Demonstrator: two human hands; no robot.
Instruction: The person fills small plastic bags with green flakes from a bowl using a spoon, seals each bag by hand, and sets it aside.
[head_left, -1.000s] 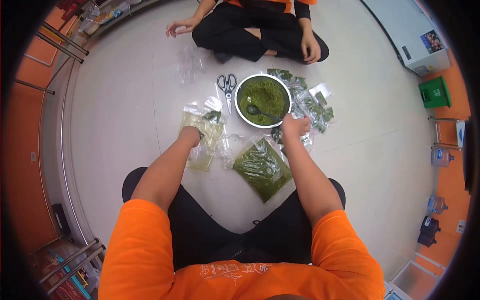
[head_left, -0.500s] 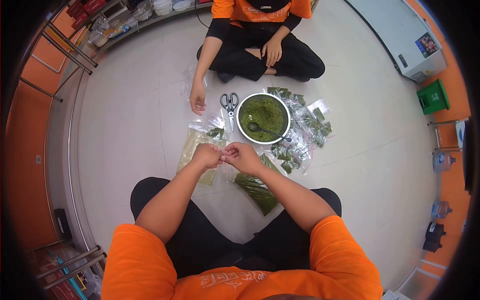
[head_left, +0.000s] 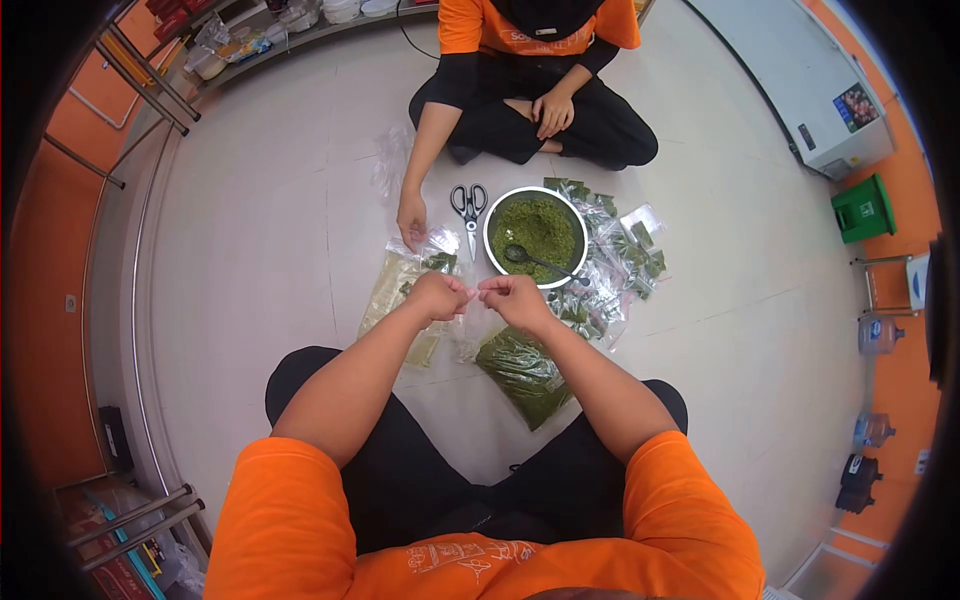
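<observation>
My left hand (head_left: 440,297) and my right hand (head_left: 515,301) are close together in front of me, each with thumb and fingers pinched. A thin clear plastic bag (head_left: 474,335) shows just below and between them, its upper edge at my fingertips. Beneath my right forearm lies a large clear bag filled with something green (head_left: 522,375). Left of my left hand is a flat bag with pale contents (head_left: 385,305). Beyond my hands stands a metal bowl (head_left: 490,246) of green mash (head_left: 530,222), with a black spoon (head_left: 517,254) resting in it.
Scissors (head_left: 469,208) lie left of the bowl. Many small clear bags with green pieces (head_left: 625,255) are heaped on its right. Opposite sits a person in orange (head_left: 540,30), whose hand (head_left: 411,218) reaches toward small bags (head_left: 440,245). A freezer (head_left: 800,85) stands far right.
My hands have drawn slightly apart, still pinched. The other person's hand has lowered toward the small bags by the flat bag. The whole view has shifted slightly.
</observation>
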